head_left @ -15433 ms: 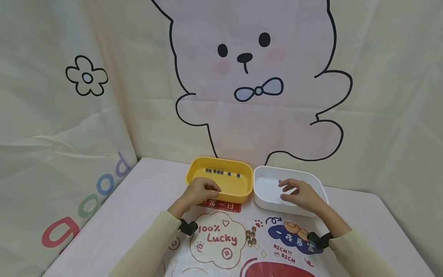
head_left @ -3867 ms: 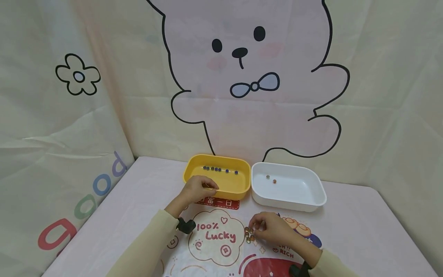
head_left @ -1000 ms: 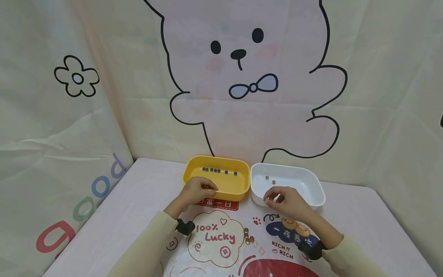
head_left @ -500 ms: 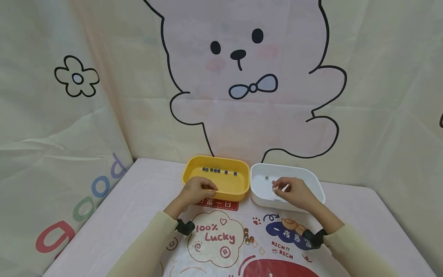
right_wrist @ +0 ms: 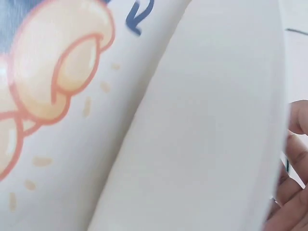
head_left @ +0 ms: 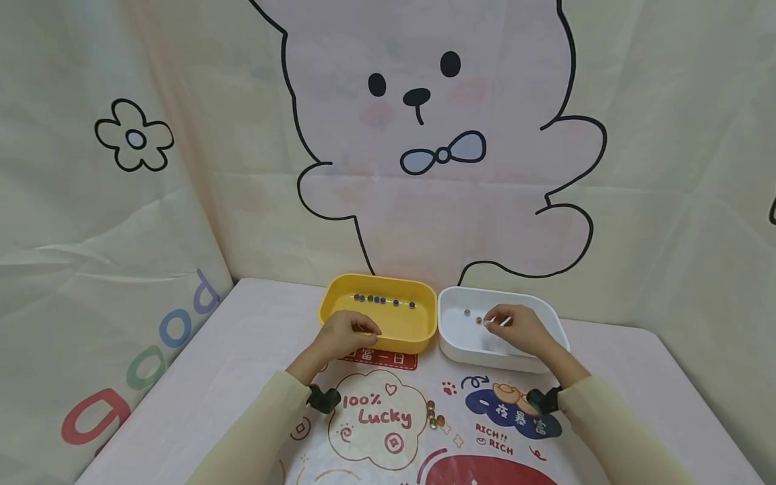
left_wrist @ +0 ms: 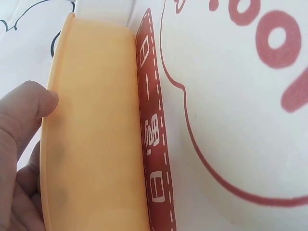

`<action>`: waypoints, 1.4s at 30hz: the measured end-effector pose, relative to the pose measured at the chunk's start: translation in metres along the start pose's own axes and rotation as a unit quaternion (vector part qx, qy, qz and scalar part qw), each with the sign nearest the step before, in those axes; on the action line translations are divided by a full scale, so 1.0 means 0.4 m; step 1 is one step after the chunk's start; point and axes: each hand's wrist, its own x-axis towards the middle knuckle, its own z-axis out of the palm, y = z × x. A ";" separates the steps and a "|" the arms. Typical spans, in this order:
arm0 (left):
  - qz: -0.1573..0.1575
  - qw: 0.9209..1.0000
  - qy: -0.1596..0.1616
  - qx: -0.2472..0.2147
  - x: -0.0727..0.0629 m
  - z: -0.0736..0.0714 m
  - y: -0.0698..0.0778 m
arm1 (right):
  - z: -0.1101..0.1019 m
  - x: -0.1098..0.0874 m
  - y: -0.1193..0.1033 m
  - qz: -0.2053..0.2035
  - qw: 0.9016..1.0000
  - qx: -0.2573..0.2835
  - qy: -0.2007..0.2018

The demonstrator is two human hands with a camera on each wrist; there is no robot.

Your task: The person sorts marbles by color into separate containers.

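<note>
My left hand grips the near rim of a yellow tray. In the left wrist view its thumb presses on the tray's outer wall, with other fingers behind the rim. Several dark blue marbles lie in a row inside. My right hand is over the white tray, pinching a small pale marble low near its floor. An orange marble and a clear one lie just left of those fingertips. The white tray's wall hides part of the right fingers in the right wrist view.
Several amber and orange marbles sit in a small cluster on the printed tablecloth, in front of the trays. Both trays stand side by side near the back wall sheet, which carries a bear drawing.
My right hand went from the marble cluster up to the white tray with a marble and lowered into it over the last second. The cluster is smaller. My left hand stays on the yellow rim.
</note>
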 end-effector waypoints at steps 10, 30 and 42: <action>-0.008 1.000 0.000 0.002 0.002 0.000 -0.001 | 0.022 0.035 0.056 0.034 0.999 0.010 -0.002; 0.001 1.000 0.002 0.007 0.002 0.001 -0.005 | 0.054 0.051 0.101 0.138 0.988 0.046 -0.052; 0.000 1.000 -0.002 0.004 0.006 0.000 -0.011 | 0.060 0.057 0.105 0.153 0.986 0.037 -0.057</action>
